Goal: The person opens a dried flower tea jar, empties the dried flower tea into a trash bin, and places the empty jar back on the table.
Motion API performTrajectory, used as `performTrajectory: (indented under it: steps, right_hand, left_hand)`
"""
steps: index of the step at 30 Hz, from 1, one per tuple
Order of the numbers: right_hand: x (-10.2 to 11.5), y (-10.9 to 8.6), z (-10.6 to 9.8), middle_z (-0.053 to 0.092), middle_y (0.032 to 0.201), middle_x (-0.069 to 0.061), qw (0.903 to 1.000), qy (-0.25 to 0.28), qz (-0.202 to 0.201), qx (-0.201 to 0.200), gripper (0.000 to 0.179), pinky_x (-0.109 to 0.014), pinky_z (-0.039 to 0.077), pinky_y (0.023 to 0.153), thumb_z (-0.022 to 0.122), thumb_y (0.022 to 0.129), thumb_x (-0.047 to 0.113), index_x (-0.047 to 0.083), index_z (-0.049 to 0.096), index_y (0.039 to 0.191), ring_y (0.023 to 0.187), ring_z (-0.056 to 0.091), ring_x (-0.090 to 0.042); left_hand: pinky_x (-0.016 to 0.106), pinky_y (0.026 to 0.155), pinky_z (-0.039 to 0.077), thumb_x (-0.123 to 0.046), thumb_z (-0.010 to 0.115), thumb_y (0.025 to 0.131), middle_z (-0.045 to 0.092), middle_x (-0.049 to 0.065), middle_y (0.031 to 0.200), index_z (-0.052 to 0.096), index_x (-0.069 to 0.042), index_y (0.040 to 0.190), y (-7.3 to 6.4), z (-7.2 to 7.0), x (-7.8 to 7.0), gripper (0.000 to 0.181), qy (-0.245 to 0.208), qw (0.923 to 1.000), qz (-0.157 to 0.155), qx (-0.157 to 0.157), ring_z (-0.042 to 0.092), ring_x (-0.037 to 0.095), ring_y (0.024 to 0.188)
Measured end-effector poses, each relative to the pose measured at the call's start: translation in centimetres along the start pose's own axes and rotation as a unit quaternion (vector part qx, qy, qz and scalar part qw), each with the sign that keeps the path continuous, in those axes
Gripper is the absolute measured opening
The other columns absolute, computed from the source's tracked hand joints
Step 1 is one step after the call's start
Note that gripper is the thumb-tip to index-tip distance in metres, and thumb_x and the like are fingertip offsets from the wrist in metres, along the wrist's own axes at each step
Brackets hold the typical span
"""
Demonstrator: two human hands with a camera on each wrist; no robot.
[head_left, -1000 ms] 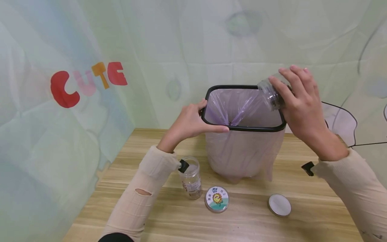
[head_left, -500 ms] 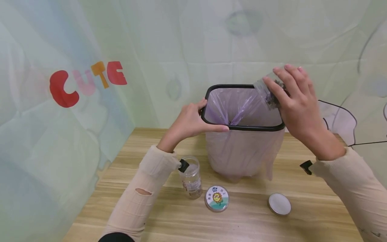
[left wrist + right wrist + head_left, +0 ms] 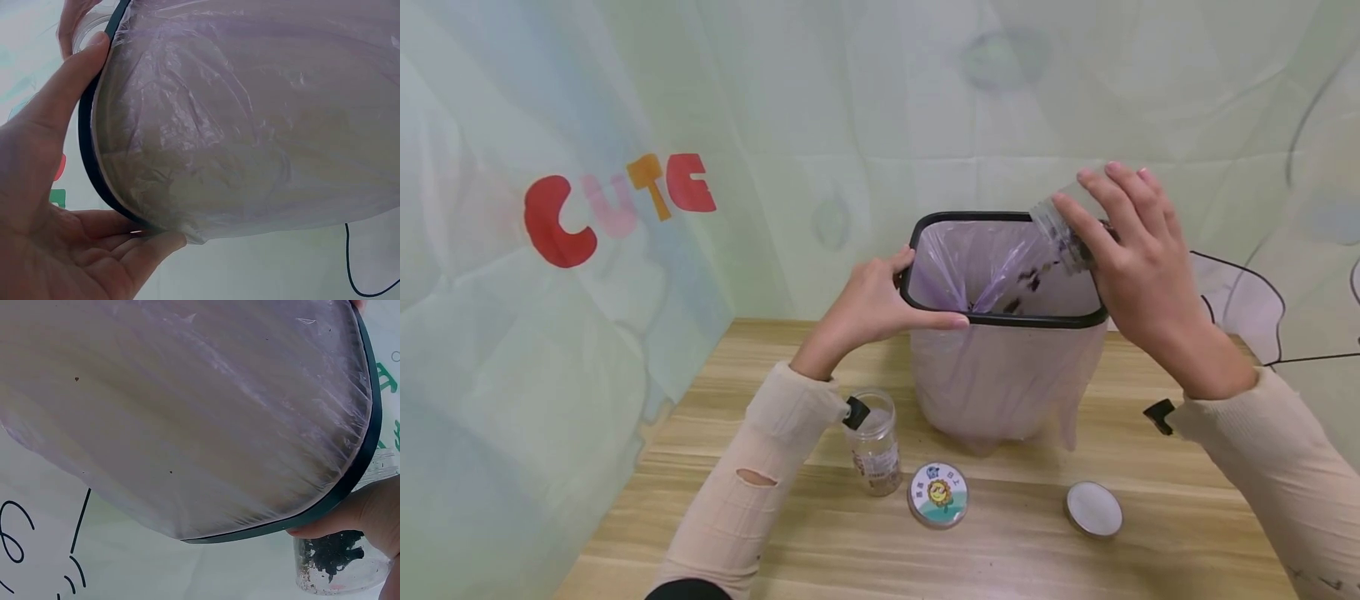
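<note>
A trash bin with a black rim (image 3: 1037,321) and a thin purple plastic bag (image 3: 1000,379) over it stands on the table. My left hand (image 3: 872,300) grips the rim's near left corner, thumb along the front edge. Above the bin's right side, my right hand (image 3: 1150,258) holds a clear plastic jar (image 3: 1051,218), tilted mouth-down to the left. Dark, dry flakes (image 3: 1030,282) fall from its mouth into the bag. In the right wrist view, a dark clump (image 3: 337,553) shows inside the jar. The bin's bottom is hidden.
A second clear jar (image 3: 877,454), uncapped, stands beside the left forearm. A round lid with a sunflower picture (image 3: 938,493) and a plain white lid (image 3: 1093,508) lie on the wooden table (image 3: 820,550). A printed cloth (image 3: 820,83) hangs behind.
The right hand has shifted slightly left with the jar. Dark flakes now drop into the bin, where none were falling before. The left hand stays on the rim.
</note>
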State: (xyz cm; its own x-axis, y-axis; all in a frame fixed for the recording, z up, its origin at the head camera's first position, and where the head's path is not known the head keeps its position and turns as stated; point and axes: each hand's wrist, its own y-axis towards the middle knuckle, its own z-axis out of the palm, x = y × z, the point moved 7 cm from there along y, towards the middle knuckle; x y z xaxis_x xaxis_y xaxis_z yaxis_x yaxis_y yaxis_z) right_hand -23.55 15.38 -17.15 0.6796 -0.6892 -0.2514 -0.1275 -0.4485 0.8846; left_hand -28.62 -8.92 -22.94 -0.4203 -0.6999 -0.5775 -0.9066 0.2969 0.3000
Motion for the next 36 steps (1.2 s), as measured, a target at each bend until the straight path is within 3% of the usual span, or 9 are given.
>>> performTrajectory:
  steps: [5, 7, 9, 12, 14, 17, 24, 30, 36]
  right_hand:
    - [0.02, 0.03, -0.09, 0.054, 0.137, -0.022, 1.0000, -0.006, -0.002, -0.006, 0.048, -0.054, 0.025, 0.115, 0.041, 0.095, -0.021, 0.005, 0.060, 0.131, 0.133, 0.042, -0.041]
    - [0.02, 0.01, -0.12, 0.054, 0.138, -0.021, 0.9999, -0.009, -0.004, -0.007, 0.049, -0.054, 0.026, 0.115, 0.040, 0.095, -0.022, 0.005, 0.060, 0.131, 0.134, 0.042, -0.040]
    - [-0.01, -0.02, -0.13, 0.053, 0.138, -0.021, 0.9999, -0.009, -0.007, -0.006, 0.051, -0.054, 0.025, 0.115, 0.040, 0.094, -0.023, 0.005, 0.060, 0.131, 0.134, 0.042, -0.039]
    - [-0.05, -0.08, -0.10, 0.053, 0.139, -0.021, 0.9999, -0.011, -0.010, -0.005, 0.052, -0.054, 0.025, 0.115, 0.041, 0.093, -0.024, 0.005, 0.060, 0.131, 0.135, 0.042, -0.039]
    - [-0.09, -0.11, -0.07, 0.053, 0.139, -0.021, 0.9999, -0.011, -0.011, -0.005, 0.051, -0.054, 0.025, 0.115, 0.042, 0.093, -0.023, 0.005, 0.060, 0.131, 0.135, 0.042, -0.038]
    - [-0.15, -0.13, -0.07, 0.053, 0.139, -0.020, 0.9998, -0.013, -0.011, -0.006, 0.049, -0.054, 0.026, 0.115, 0.046, 0.093, -0.022, 0.006, 0.060, 0.131, 0.135, 0.042, -0.038]
    - [-0.25, -0.17, -0.09, 0.054, 0.138, -0.020, 0.9998, -0.014, -0.013, -0.007, 0.049, -0.053, 0.026, 0.115, 0.052, 0.091, -0.021, 0.006, 0.060, 0.131, 0.134, 0.042, -0.038]
    - [-0.08, -0.11, -0.25, 0.054, 0.138, -0.020, 0.9996, -0.016, -0.021, -0.013, 0.050, -0.053, 0.027, 0.114, 0.049, 0.092, -0.023, 0.007, 0.060, 0.131, 0.134, 0.043, -0.038]
    - [0.13, 0.01, -0.39, 0.055, 0.137, -0.021, 0.9993, -0.011, -0.031, -0.019, 0.050, -0.054, 0.028, 0.114, 0.050, 0.090, -0.023, 0.006, 0.061, 0.130, 0.134, 0.043, -0.038]
  left_hand:
    - [0.032, 0.093, 0.048, -0.066, 0.087, 0.058, 0.065, 0.012, 0.124, 0.050, -0.006, 0.145, -0.06, -0.02, -0.02, 0.112, -0.001, 1.0000, -0.001, -0.001, 0.056, 0.016, 0.113]
    - [0.032, 0.097, 0.047, -0.066, 0.087, 0.058, 0.058, 0.011, 0.139, 0.047, -0.006, 0.148, -0.06, -0.06, 0.01, 0.116, 0.001, 1.0000, -0.004, -0.003, 0.053, 0.015, 0.123]
    - [0.032, 0.098, 0.046, -0.066, 0.087, 0.058, 0.057, 0.010, 0.139, 0.047, -0.006, 0.148, -0.07, -0.07, -0.02, 0.115, 0.001, 1.0000, -0.003, -0.003, 0.052, 0.014, 0.123]
    - [0.032, 0.088, 0.048, -0.066, 0.087, 0.059, 0.067, 0.006, 0.107, 0.057, -0.007, 0.138, -0.02, -0.05, -0.19, 0.103, -0.004, 0.9999, 0.011, -0.005, 0.057, 0.015, 0.102]
    - [0.031, 0.081, 0.048, -0.065, 0.087, 0.059, 0.059, 0.002, 0.084, 0.062, -0.008, 0.128, 0.02, -0.03, -0.29, 0.093, -0.008, 0.9998, 0.020, -0.006, 0.053, 0.016, 0.087]
    - [0.032, 0.077, 0.047, -0.065, 0.087, 0.059, 0.050, 0.001, 0.076, 0.063, -0.010, 0.118, 0.08, 0.02, -0.37, 0.084, -0.008, 0.9996, 0.026, -0.007, 0.050, 0.017, 0.080]
    - [0.033, 0.091, 0.048, -0.065, 0.088, 0.058, 0.068, 0.005, 0.108, 0.057, -0.009, 0.139, -0.06, 0.01, -0.32, 0.102, -0.007, 0.9998, 0.016, -0.006, 0.057, 0.016, 0.103]
    - [0.033, 0.098, 0.046, -0.066, 0.087, 0.058, 0.062, 0.007, 0.133, 0.053, -0.008, 0.143, -0.02, 0.04, -0.22, 0.109, -0.003, 0.9999, 0.009, -0.006, 0.055, 0.015, 0.121]
    - [0.033, 0.095, 0.047, -0.066, 0.087, 0.058, 0.064, 0.008, 0.128, 0.056, -0.008, 0.140, -0.02, -0.03, -0.26, 0.105, -0.003, 0.9999, 0.011, -0.008, 0.056, 0.015, 0.117]
